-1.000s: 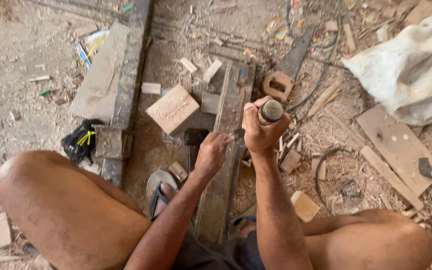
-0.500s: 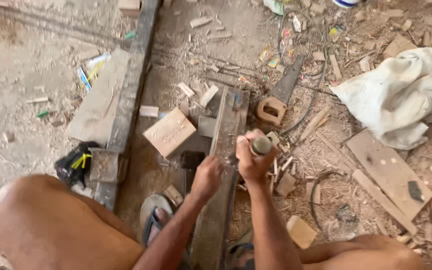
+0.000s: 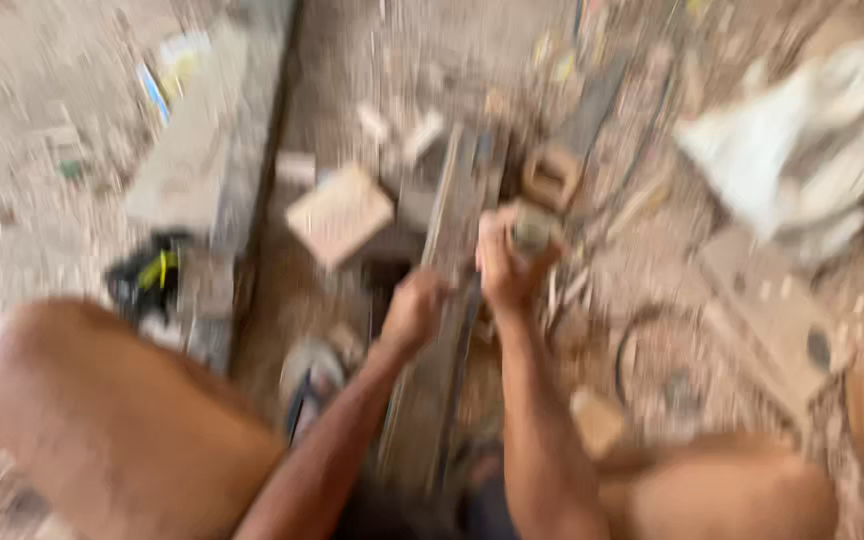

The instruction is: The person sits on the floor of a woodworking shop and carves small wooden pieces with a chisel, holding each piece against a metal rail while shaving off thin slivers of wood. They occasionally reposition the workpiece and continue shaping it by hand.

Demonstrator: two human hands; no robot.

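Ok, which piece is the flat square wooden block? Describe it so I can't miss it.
Start at the long dark plank running away from the person between the knees. Left of its far half, past the left hand, lies the square block. It is pale, flat and turned cornerwise, larger than the scraps around it.

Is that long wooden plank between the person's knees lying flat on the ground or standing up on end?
Lying flat. The long plank stretches along the dirt floor between the knees, with the left hand resting on it.

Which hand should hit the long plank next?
Probably the right hand: it is raised above the plank, gripping a tool handle. The left hand rests low on the plank.
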